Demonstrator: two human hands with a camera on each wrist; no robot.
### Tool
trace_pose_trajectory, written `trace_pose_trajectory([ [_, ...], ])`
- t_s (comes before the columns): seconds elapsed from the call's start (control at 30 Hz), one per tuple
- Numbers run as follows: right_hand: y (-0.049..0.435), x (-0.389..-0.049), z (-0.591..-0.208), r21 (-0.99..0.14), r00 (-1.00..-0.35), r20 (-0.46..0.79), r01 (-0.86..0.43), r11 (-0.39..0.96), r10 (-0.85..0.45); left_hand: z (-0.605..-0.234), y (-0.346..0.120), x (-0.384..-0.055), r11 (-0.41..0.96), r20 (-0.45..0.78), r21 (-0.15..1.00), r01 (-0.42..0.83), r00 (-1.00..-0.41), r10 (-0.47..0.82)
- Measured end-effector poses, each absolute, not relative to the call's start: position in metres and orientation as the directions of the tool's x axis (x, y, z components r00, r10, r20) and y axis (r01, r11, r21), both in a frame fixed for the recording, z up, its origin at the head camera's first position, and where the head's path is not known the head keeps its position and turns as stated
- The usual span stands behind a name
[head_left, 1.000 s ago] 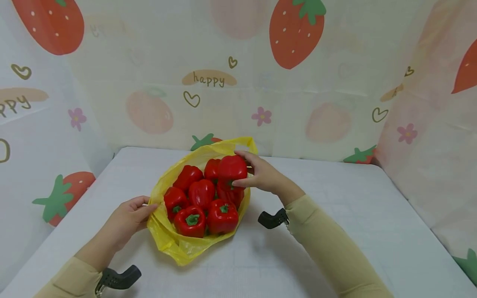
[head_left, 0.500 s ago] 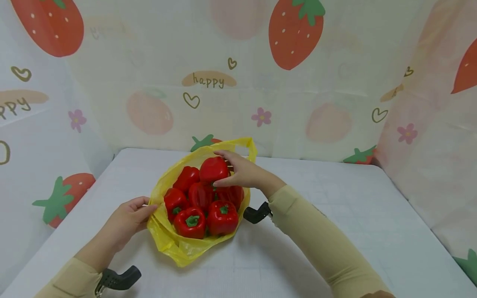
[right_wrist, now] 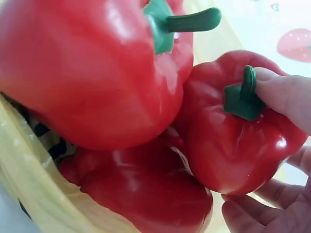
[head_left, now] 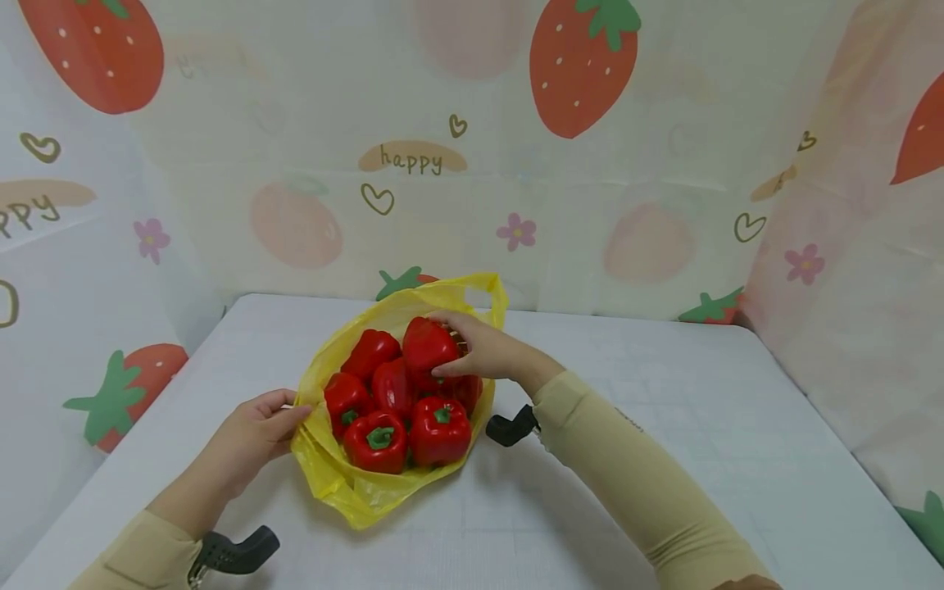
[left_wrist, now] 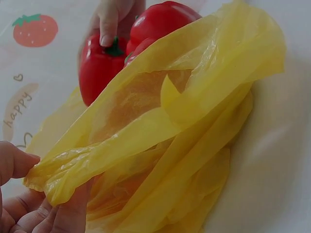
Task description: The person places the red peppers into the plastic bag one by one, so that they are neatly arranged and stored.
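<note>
A yellow plastic bag (head_left: 350, 496) lies with its mouth spread, full of several red bell peppers (head_left: 376, 442) with green stems. My left hand (head_left: 254, 430) pinches the bag's left rim between thumb and fingers; the left wrist view shows the gathered yellow film (left_wrist: 63, 174) in that grip. At the back of the heap, my right hand (head_left: 490, 348) grips one red bell pepper (head_left: 426, 348), low among the others. Up close in the right wrist view, the thumb (right_wrist: 286, 97) presses beside this pepper's green stem (right_wrist: 245, 99), and the other fingers reach round its far side.
The bag rests on a white table (head_left: 634, 442), its handle loop (head_left: 496, 291) standing up at the back right. Behind the table hangs a strawberry-print cloth (head_left: 560, 188), which also covers both sides. A dark curved wrist mount (head_left: 512, 426) juts from the right sleeve.
My right hand has moved left with its bell pepper, then slightly down onto the heap, and the pepper has tilted. My left hand keeps its place on the bag's rim.
</note>
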State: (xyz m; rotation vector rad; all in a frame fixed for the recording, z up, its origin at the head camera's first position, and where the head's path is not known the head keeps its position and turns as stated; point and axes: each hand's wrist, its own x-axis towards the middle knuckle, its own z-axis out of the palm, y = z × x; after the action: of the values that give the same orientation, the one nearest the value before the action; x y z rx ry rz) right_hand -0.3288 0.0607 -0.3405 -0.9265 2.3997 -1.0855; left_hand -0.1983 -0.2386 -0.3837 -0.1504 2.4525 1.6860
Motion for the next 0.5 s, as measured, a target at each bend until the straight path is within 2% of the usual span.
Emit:
trace_pose_trajectory([
  [0.5, 0.081, -0.322, -0.332, -0.764, -0.736, -0.065, -0.399, 0.508, -0.674, -0.382, -0.237, -0.199, 0.353, -0.188, 0.919, -0.174, -0.982, 0.005],
])
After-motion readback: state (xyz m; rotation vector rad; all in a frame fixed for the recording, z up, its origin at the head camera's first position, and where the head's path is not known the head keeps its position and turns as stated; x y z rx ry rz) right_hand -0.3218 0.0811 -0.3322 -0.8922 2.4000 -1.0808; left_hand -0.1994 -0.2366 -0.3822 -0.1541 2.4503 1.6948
